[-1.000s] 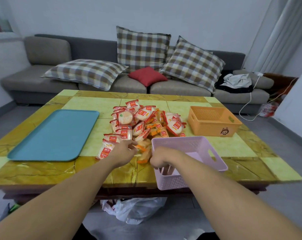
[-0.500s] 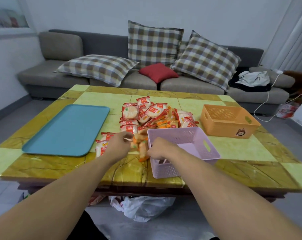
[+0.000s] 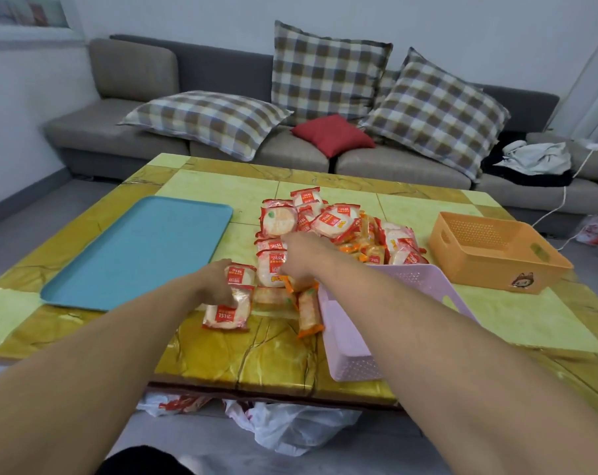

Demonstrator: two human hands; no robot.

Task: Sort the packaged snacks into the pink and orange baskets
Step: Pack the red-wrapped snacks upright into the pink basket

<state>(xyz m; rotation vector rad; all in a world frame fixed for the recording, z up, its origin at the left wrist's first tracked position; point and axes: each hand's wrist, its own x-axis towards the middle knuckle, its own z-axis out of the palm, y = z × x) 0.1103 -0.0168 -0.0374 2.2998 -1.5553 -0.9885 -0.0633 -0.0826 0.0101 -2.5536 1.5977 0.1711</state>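
Currently:
left hand: fingers curled round a red-white snack pack at the pile's near edge
right hand: on snack pile, grip unclear
pink basket: just right of the pile
orange basket: far right

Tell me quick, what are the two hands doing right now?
Left hand: gripping a red-and-white snack packet.
Right hand: reaching down into the snack pile; its grip cannot be told.
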